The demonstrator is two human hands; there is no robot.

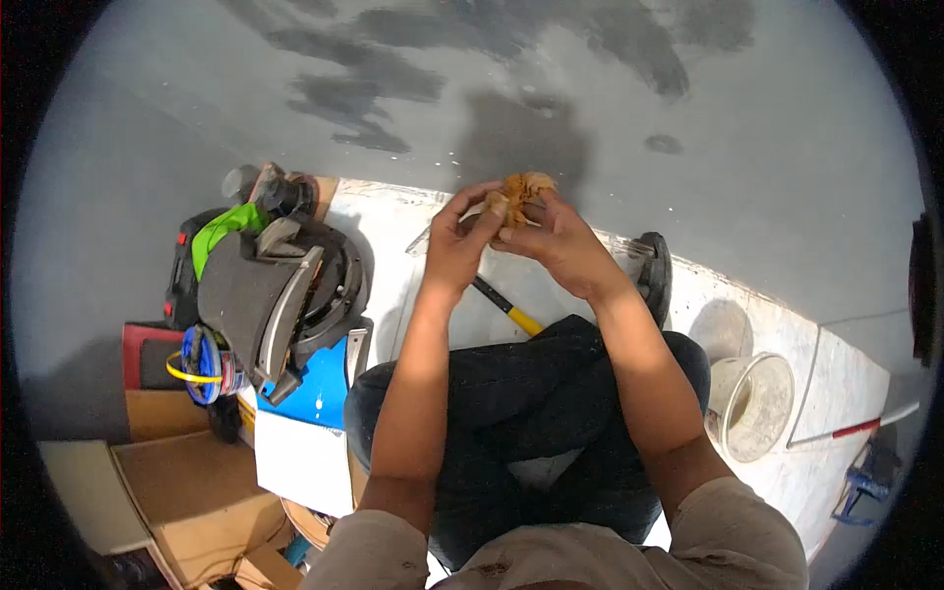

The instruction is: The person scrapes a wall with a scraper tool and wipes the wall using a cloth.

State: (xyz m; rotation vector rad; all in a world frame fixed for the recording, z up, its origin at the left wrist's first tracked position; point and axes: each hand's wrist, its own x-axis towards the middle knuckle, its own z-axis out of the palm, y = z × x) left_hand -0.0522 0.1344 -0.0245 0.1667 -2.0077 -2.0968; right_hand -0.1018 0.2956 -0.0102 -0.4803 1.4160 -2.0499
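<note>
Both hands are raised in front of the grey wall, with a crumpled orange-brown piece [529,187] between them; its material I cannot make out. My left hand [460,241] pinches its left side between thumb and fingers. On the other side, my right hand [562,248] has its fingers closed around the lower right part. Below the hands, a tool with a black and yellow handle [509,307] lies on the white floor, its far end hidden. A flat metal edge [421,241] shows just left of my left wrist.
The grey wall [610,118] has darker patches. A whitish bucket [762,408] stands right of my knee, near a red-and-white rod [855,429]. A dark round object [653,280] sits by the wall. Left are a black bag-like item [241,295], a blue tub [202,366] and cardboard boxes [197,472].
</note>
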